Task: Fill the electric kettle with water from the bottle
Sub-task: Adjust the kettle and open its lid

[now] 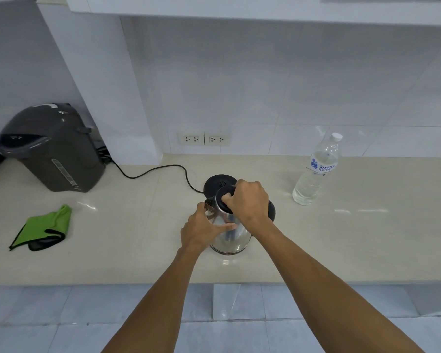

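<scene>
Presently both forearms extended forward over counter [127, 253]. Right hand [251, 200] clenched on kettle [229, 235] lid; left hand [201, 230] cupped against steel body, thumb across.

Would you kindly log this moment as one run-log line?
stage: opening kettle | left hand: steadies kettle | right hand: on lid | kettle: off base | bottle: capped, untouched

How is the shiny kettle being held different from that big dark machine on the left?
The kettle is shiny steel with a black lid; the dark hot-water pot is matte grey all over. The kettle is smaller and has both hands on it, left hand and right hand; the pot stands untouched. Both sit upright on the counter.
</scene>
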Demonstrator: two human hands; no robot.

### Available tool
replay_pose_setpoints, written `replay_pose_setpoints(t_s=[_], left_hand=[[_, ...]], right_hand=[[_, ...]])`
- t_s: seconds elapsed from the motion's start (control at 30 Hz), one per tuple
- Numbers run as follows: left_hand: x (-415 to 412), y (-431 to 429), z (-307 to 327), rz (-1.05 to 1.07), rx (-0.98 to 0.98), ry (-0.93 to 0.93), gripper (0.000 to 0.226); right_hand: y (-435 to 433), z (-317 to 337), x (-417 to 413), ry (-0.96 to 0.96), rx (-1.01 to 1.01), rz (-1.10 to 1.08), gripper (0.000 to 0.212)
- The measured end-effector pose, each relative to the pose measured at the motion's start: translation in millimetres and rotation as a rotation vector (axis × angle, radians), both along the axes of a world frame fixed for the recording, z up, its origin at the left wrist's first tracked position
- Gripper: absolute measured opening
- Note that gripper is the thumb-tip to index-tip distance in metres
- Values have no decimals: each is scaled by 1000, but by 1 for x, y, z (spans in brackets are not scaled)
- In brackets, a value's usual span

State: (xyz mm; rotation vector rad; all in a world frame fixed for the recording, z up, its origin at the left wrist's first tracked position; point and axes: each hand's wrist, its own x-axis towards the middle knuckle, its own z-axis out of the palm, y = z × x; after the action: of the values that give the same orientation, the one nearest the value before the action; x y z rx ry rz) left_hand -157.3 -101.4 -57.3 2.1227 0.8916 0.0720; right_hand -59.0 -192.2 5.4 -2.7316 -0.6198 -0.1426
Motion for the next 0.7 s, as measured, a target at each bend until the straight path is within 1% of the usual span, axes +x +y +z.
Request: replay_pose_setpoints(t_s=[0.1,0.3,0.5,0.57,0.7], left_hand=[[0,-1,0,-1,-5,1,105],[0,1,0,1,-12,0,106],[0,2,-1,-7,-13,3,104],[0,2,0,-6,-14,3,102],[0,1,1,-9,-17,-7,102]], right_hand=[[-2,4,4,35,39,-12,20],[-14,7,15,158,203,-29,28],[-25,10,20,279,362,-13,26],[-30,13,21,320,442,-14,26],[-39,14,26,435,629,-49,16]])
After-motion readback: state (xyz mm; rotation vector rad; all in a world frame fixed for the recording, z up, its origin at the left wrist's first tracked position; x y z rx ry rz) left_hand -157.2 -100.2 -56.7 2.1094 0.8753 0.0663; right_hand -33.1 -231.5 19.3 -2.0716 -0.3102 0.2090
